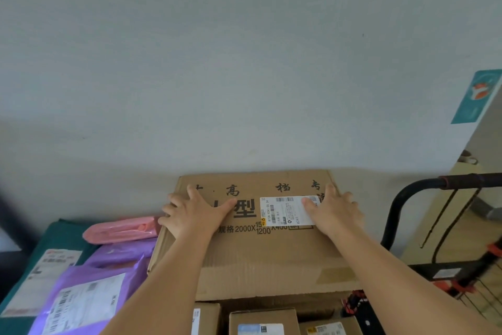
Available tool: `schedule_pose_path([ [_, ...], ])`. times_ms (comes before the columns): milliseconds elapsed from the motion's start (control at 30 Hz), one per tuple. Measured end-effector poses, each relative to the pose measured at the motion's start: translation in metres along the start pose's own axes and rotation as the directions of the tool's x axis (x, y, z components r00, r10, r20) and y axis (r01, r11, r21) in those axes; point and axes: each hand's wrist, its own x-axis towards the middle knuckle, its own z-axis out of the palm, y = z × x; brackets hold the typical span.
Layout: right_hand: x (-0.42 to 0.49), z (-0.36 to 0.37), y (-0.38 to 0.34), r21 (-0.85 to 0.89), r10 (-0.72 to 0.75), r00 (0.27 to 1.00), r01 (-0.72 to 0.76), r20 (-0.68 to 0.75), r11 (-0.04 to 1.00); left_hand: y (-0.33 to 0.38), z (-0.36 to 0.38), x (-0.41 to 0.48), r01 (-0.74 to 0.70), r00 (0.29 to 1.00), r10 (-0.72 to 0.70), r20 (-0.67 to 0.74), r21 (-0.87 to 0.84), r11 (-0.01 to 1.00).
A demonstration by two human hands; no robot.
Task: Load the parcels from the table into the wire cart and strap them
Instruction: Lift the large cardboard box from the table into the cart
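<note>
- On the green table lie purple mailers and a pink mailer.
- The left hand presses flat, fingers spread, on the large cardboard box, which rests atop smaller boxes.
- The right hand lies flat, thumb on the shipping label.
- The cart handle stands just beside.

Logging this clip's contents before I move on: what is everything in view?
Large cardboard box: one, brown, centre.
Shipping label: one, white, on its top.
Smaller boxes: three, brown, bottom edge.
Pink mailer: one, left, beside box.
Purple mailers: two, left, nearer camera.
Flat parcel: one, pale, far left.
Table: one, green, left.
Cart handle: one, black, right.
Poster: one, teal, right wall.
Left hand: flat on box, left side.
Right hand: flat on label.
</note>
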Motion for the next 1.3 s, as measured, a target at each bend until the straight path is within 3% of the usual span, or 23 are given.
schedule_pose_path([
  [533,-0.041,-0.054,0.027,0.091,0.119,0.979,-0.105,-0.164,0.99,0.018,-0.029,-0.03,-0.145,0.984,0.132,-0.116,-0.106,0.984],
  [867,-0.097,-0.087,0.103,0.103,0.321,0.906,-0.304,-0.274,0.947,0.06,-0.016,-0.1,-0.342,0.937,0.322,-0.137,-0.17,0.924],
  [1300,-0.146,-0.123,0.222,0.164,0.419,0.863,-0.387,-0.282,0.907,0.121,0.0,-0.205,-0.455,0.891,0.444,-0.101,-0.202,0.867],
])
